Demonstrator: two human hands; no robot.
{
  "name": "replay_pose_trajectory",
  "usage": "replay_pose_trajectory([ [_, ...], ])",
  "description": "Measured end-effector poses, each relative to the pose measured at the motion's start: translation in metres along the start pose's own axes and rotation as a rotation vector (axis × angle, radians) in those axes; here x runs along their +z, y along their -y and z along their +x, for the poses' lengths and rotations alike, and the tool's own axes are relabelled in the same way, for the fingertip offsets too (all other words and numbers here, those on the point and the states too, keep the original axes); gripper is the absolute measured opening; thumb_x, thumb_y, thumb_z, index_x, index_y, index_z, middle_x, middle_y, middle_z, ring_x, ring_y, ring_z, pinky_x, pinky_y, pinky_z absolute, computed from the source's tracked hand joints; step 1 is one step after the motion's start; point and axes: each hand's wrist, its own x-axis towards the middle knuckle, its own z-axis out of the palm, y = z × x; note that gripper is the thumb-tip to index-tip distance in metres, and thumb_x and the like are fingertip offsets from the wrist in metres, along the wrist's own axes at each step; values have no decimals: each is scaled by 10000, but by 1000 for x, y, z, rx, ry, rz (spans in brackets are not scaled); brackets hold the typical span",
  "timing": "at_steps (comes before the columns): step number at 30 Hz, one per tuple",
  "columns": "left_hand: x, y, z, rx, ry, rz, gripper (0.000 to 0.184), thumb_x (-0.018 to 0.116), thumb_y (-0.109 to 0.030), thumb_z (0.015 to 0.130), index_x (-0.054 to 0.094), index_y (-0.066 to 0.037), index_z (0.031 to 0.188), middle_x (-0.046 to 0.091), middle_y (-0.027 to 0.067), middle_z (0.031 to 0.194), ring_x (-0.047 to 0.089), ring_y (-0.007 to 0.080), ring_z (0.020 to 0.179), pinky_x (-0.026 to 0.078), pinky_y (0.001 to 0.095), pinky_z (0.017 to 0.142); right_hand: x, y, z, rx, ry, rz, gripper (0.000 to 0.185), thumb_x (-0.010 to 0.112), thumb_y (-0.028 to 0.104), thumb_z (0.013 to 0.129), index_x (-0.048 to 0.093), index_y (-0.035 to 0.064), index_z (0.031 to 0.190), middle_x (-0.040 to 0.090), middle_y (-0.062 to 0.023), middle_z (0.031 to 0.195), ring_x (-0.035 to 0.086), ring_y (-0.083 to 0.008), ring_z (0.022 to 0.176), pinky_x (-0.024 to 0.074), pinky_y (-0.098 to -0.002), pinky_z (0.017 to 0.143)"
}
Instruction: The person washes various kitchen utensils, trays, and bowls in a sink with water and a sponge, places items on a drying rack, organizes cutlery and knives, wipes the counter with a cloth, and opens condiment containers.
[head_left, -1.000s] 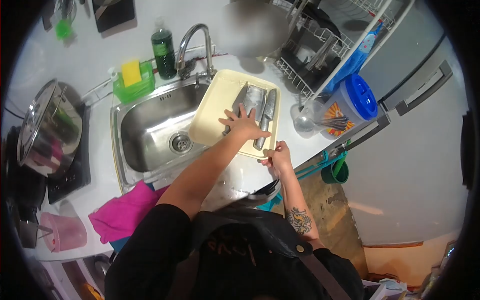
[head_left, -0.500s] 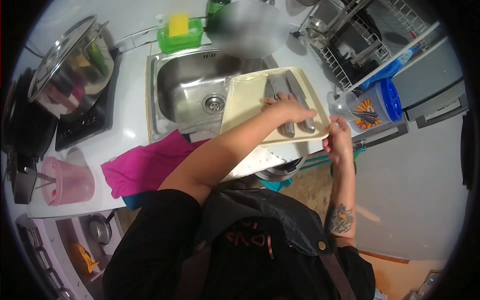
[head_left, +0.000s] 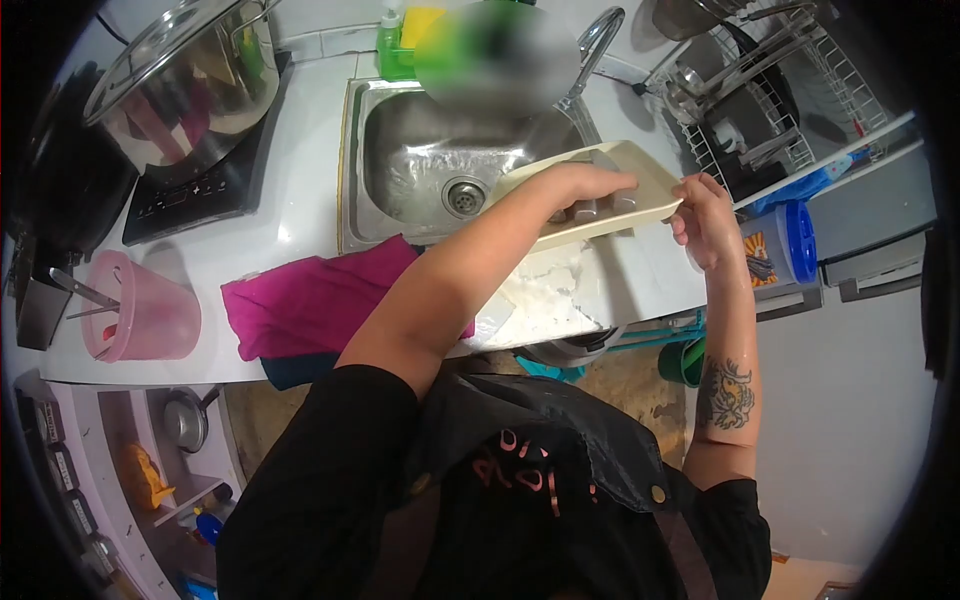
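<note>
My right hand is closed on the right rim of a cream tray. The tray is raised and tilted, its far left part over the sink. Inside lie grey-handled knives, their blades mostly hidden behind my left hand. That hand reaches across the tray and holds the knives against it. Its thumb shows, while the other fingers are mostly out of sight. Below the tray, the counter has a whitish, wet-looking patch. A magenta cloth lies beneath my left forearm.
A steel pot stands on a black cooktop at left. A pink container holds utensils. The faucet rises behind the sink. To the right are a wire dish rack and a blue-lidded container.
The tray has been lifted from the counter and tipped toward the sink, uncovering the whitish patch. My left hand stays over the knives, and my right hand keeps the rim. The view has shifted.
</note>
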Motion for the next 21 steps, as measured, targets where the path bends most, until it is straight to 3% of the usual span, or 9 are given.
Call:
replay_pose_trajectory([
  [7,1,0,5,22,-11,-45,437,497,-450,745,581,-94,984,572,37,817,511,111,626,401,274,541,-2,5,1,-22,10,-14,162,522,77,709,410,-8,789,490,-94,568,452,-116,353,346,-219,286],
  [13,18,-15,-7,-13,-5,128,490,513,-485,708,594,-47,912,543,44,752,476,130,610,385,308,529,-24,-12,-13,-95,-52,44,175,506,80,714,420,-13,834,506,-94,595,439,-114,343,340,-218,280],
  [14,25,-11,1,-7,-23,221,598,512,-523,691,564,-19,1007,569,122,893,534,198,838,422,357,709,-31,-20,-20,-119,-86,71,185,496,78,716,428,-17,859,514,-96,609,437,-115,341,337,-217,277],
  [16,53,1,19,72,-298,661,752,504,-555,674,459,23,1152,456,229,1163,384,290,1154,294,461,928,-46,-51,-31,-164,-145,139,188,454,114,760,453,7,914,522,-60,635,417,-104,324,341,-207,274],
  [18,63,8,31,25,-61,576,970,515,-558,629,167,31,1315,49,229,1388,81,495,1226,124,552,972,-64,-94,-40,-131,-234,260,273,455,125,751,451,-8,989,544,-64,662,440,-101,348,360,-203,286],
  [20,85,7,15,-37,-202,761,983,535,-546,616,158,25,1322,40,224,1390,64,568,1185,120,585,953,-74,-130,-47,-161,-280,389,314,441,67,742,416,-25,1041,556,-103,689,466,-132,361,387,-232,290],
  [21,92,14,27,-38,-212,830,988,541,-542,623,137,17,1330,35,224,1390,64,565,1186,114,606,939,-79,-151,-46,-157,-302,430,317,441,69,745,418,-25,1048,557,-104,693,466,-130,363,389,-231,295],
])
